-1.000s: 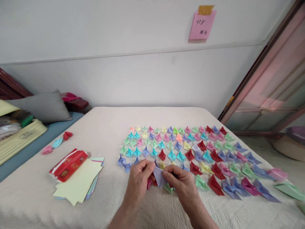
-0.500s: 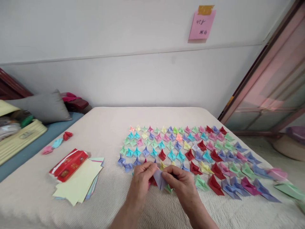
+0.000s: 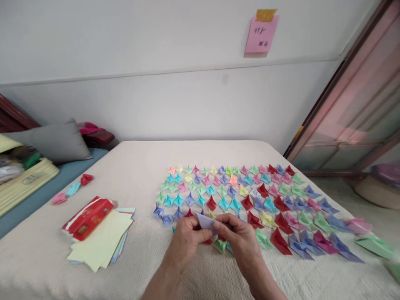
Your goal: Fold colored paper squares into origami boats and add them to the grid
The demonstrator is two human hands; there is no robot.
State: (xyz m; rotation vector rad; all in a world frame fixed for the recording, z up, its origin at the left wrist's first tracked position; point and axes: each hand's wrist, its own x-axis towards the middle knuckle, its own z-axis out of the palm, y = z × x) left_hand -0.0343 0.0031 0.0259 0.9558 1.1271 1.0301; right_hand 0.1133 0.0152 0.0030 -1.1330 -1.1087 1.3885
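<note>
Between my two hands is a folded piece of lilac paper (image 3: 205, 221), one pointed corner showing up and to the left. My left hand (image 3: 186, 239) is closed on its left part, thumb along the lower edge. My right hand (image 3: 239, 237) pinches the right end with thumb and fingers. Rows of small folded paper boats (image 3: 223, 203) in many colours spread out behind and to the right of my hands. A green paper boat (image 3: 220, 246) lies just below them, with a red one partly hidden by my fingers.
On the left, a red packet (image 3: 88, 218) rests on a stack of coloured paper sheets (image 3: 100, 243). Several crumpled paper pieces (image 3: 72, 189) lie farther left. A grey cushion (image 3: 53, 141) stands beyond the cream-covered surface (image 3: 137, 166). A pink note (image 3: 261, 34) is taped to the wall.
The lilac paper has turned from pointing downward to pointing up and left. My left thumb has shifted down along its edge. The view has moved slightly.
</note>
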